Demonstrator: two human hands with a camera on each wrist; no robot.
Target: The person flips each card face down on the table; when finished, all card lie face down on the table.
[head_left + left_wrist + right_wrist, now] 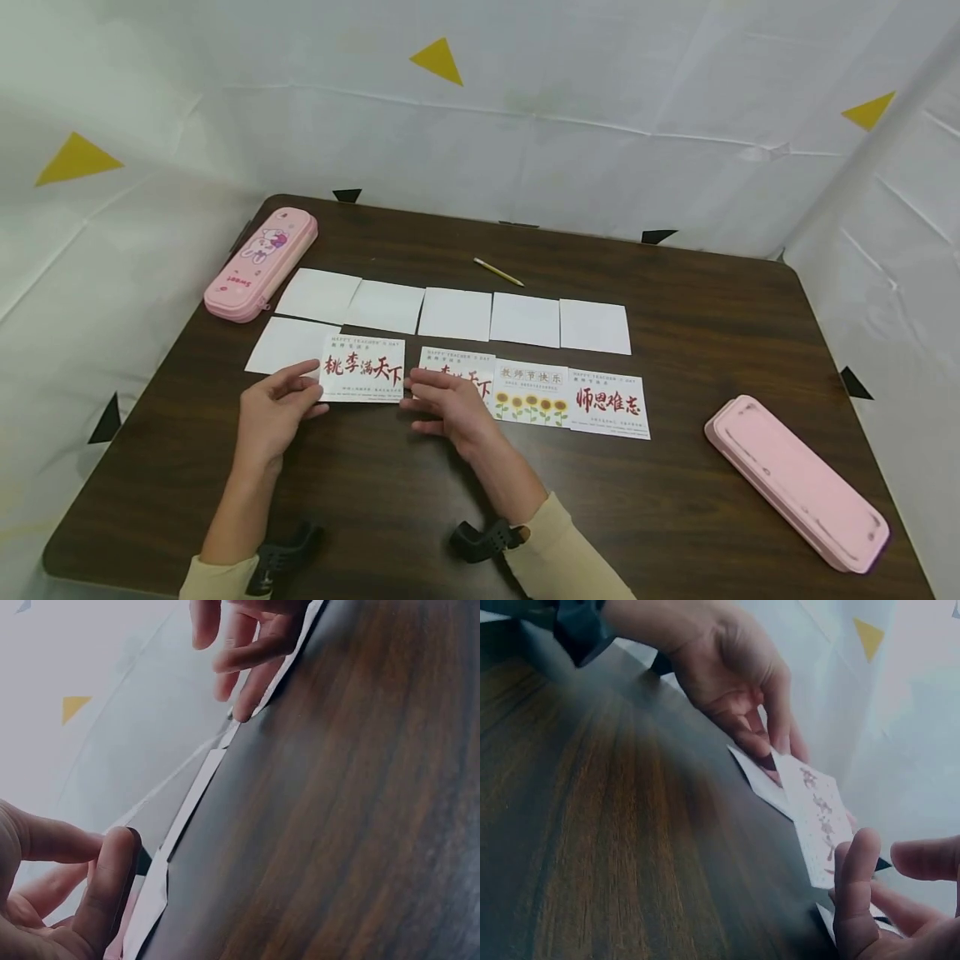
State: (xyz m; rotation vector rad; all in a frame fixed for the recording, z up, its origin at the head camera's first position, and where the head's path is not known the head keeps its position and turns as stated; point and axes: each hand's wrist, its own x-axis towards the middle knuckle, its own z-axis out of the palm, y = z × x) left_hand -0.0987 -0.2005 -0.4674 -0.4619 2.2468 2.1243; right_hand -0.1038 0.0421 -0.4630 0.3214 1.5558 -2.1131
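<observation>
My left hand (273,412) pinches the left edge of a white greeting card (363,379) with red Chinese lettering. In the right wrist view this card (817,814) is raised at a tilt. My right hand (457,408) is by the card's right edge, its fingers loosely bent and thumb apart. Behind that hand lies a second red-lettered card (465,361), partly covered. To its right come a sunflower card (531,393) and another red-lettered card (609,403). A blank white card (288,346) lies behind the held one, partly overlapped by it.
Several blank white cards (454,314) form a row farther back, with a pencil (498,272) beyond them. A pink pencil case (258,267) with a cartoon print lies at the back left; a plain pink case (798,483) lies at the right of the dark wooden table (697,317).
</observation>
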